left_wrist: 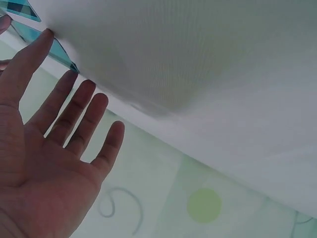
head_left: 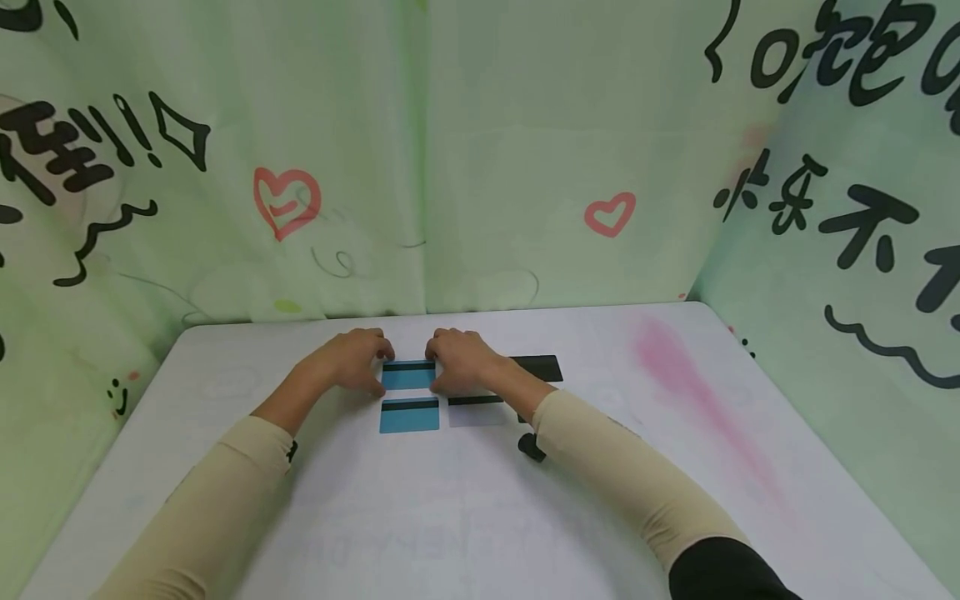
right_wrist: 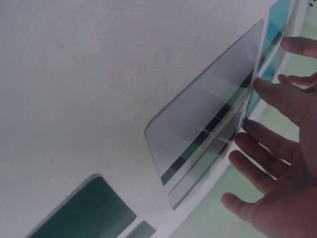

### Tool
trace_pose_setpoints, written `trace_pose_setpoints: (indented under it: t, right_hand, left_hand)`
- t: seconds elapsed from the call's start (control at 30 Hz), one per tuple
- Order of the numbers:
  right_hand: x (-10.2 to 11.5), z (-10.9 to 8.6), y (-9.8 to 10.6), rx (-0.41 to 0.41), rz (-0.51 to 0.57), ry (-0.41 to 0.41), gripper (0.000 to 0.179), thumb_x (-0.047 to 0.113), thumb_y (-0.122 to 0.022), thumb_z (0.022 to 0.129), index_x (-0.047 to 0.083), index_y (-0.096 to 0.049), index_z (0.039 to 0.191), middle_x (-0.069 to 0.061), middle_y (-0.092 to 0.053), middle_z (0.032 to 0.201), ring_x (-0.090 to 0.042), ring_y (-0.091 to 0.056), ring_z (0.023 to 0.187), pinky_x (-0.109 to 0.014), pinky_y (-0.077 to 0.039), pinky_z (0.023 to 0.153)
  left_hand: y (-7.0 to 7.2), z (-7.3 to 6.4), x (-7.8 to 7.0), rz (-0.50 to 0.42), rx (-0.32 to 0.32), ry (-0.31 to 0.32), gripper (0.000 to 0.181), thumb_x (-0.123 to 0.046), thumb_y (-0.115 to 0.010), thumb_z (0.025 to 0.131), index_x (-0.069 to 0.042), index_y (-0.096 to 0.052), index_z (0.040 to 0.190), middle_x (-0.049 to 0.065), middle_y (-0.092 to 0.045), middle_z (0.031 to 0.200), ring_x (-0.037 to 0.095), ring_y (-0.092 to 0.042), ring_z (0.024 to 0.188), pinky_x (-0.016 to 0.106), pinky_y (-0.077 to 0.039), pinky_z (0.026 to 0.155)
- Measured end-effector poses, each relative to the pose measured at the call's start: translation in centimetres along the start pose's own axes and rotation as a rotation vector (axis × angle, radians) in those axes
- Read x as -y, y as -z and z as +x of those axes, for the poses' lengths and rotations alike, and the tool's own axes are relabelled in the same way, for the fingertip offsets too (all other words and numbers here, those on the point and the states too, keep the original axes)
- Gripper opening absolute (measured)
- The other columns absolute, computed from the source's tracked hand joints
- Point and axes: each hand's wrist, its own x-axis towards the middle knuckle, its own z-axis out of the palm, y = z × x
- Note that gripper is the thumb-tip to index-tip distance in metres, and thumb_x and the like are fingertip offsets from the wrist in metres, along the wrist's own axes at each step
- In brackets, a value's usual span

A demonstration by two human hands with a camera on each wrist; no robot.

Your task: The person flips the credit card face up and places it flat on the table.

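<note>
Two blue cards with dark stripes lie in a column on the white table, an upper blue card (head_left: 408, 377) and a lower blue card (head_left: 409, 417). My left hand (head_left: 351, 358) touches the upper card's left end, thumb at the lower corner, forefinger at the upper. At its right end is my right hand (head_left: 461, 360), thumb and fingertips close to the edge. Both hands' fingers look fairly straight in the wrist views. Beside the lower blue card lies a grey striped card (head_left: 477, 413); another grey card (right_wrist: 203, 166) is mostly hidden by my right hand in the head view.
Further right lies a black card (head_left: 538, 367), with a second dark card (right_wrist: 86, 210) partly under my right forearm in the head view. A small black device (head_left: 531, 447) shows at the right wrist. Printed green curtains (head_left: 480, 233) hang behind the table's far edge.
</note>
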Motion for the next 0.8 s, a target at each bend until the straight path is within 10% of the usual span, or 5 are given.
trace_pose_setpoints:
  t: [0.8]
  right_hand:
    - [0.06, 0.17, -0.42, -0.037, -0.085, 0.007, 0.047, 0.04, -0.077, 0.089, 0.012, -0.071, 0.126, -0.003, -0.068, 0.117, -0.022, -0.061, 0.114, -0.053, -0.042, 0.112]
  left_hand:
    - [0.06, 0.31, 0.22, 0.005, -0.036, -0.061, 0.048, -0.022, -0.09, 0.079, 0.0, -0.073, 0.118, 0.01, -0.07, 0.11, 0.028, -0.063, 0.106, 0.046, -0.053, 0.098]
